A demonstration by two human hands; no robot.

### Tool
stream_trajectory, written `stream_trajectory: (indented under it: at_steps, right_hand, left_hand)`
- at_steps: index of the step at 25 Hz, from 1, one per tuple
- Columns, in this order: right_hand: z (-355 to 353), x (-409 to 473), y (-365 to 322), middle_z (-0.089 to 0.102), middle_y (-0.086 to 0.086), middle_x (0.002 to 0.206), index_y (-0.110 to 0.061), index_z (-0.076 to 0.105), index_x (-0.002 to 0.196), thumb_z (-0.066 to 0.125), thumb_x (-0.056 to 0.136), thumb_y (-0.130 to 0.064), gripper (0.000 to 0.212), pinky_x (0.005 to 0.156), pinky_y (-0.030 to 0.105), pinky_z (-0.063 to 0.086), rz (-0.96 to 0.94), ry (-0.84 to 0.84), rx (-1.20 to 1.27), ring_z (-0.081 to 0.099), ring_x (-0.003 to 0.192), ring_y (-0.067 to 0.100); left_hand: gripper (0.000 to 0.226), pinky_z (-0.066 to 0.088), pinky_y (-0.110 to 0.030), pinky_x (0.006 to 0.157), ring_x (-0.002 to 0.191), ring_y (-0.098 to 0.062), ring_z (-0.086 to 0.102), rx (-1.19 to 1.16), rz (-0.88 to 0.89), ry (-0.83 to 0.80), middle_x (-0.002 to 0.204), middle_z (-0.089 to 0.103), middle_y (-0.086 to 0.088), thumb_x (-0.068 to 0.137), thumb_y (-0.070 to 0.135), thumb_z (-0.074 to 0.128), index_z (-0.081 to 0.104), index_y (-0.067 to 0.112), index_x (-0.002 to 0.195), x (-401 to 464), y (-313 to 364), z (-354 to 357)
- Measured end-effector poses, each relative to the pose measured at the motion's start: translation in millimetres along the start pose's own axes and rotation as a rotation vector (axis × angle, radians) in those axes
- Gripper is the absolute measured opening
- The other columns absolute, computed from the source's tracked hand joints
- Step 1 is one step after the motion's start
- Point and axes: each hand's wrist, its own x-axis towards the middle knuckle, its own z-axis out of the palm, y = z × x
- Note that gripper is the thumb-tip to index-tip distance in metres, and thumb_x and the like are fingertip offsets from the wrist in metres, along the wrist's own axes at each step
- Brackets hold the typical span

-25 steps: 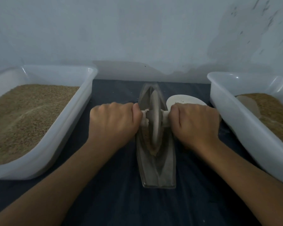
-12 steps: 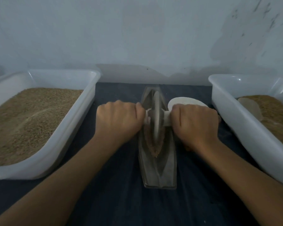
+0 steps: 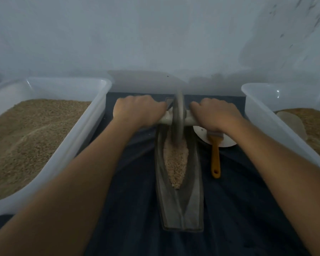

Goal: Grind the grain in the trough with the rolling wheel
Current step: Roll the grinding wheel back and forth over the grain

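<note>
The left hand [image 3: 137, 109] is closed around the left end of the white axle [image 3: 189, 121], and the right hand [image 3: 213, 113] is wrapped around the right end; the fingers of both are curled under and hidden. The grey rolling wheel [image 3: 178, 117] is held upright between them, at the far end of the trough [image 3: 179, 206], and its upper rim is blurred. The grain [image 3: 175, 159] is heaped in the trough's groove nearer the person, its far part hidden behind the wheel. The trough lies lengthwise on the dark cloth [image 3: 133, 209] covering the surface, its far tip close to the back edge by the wall [image 3: 155, 34]. Just right of the trough an orange-handled brush [image 3: 215, 156] is laid, its bristles partly covered by the right wrist and resting on a white dish [image 3: 227, 142], most of which is hidden. A left tub [image 3: 78, 141] and a right tub [image 3: 262, 115], both holding brown grain, flank the cloth and are cut off by the frame. In the right tub a pale scoop [image 3: 292, 122] is half sunk. Bare cloth lies between each forearm and the trough.
</note>
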Motion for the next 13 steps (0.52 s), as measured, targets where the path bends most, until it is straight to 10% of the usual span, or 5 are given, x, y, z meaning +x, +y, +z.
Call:
stream_trajectory:
  at_steps: [3,8,13]
  right_hand:
    - [-1,-4,0,0.051,0.005,0.085,-0.023,0.045,0.083,0.028,0.103,-0.032,0.028,0.055,0.035,0.026,0.011,-0.040,-0.005,0.047,0.070,0.021]
    - [12,-101,-29,0.032,-0.010,0.051,-0.023,0.041,0.058,0.024,0.105,-0.036,0.051,0.050,0.025,0.012,0.020,0.522,0.031,0.026,0.042,0.010]
    - [17,-120,-30,0.045,-0.001,0.054,-0.019,0.050,0.064,0.023,0.108,-0.040,0.056,0.044,0.029,0.032,-0.030,0.578,0.041,0.040,0.043,0.019]
  left_hand:
    - [0.045,0.035,-0.043,0.077,0.085,-0.030,0.048,-0.026,-0.027,-0.028,0.095,0.053,-0.006,0.092,0.056,0.022,0.049,0.021,0.080,3,3,0]
    - [0.032,0.017,-0.025,0.053,0.049,-0.018,0.034,0.169,0.288,0.438,0.057,0.035,0.004,0.098,0.021,0.035,0.046,0.016,0.068,-92,-7,23]
    - [0.047,0.025,-0.028,0.051,0.045,-0.021,0.043,-0.002,0.127,0.441,0.052,0.044,0.006,0.098,0.035,0.027,0.048,0.021,0.059,-105,-7,28]
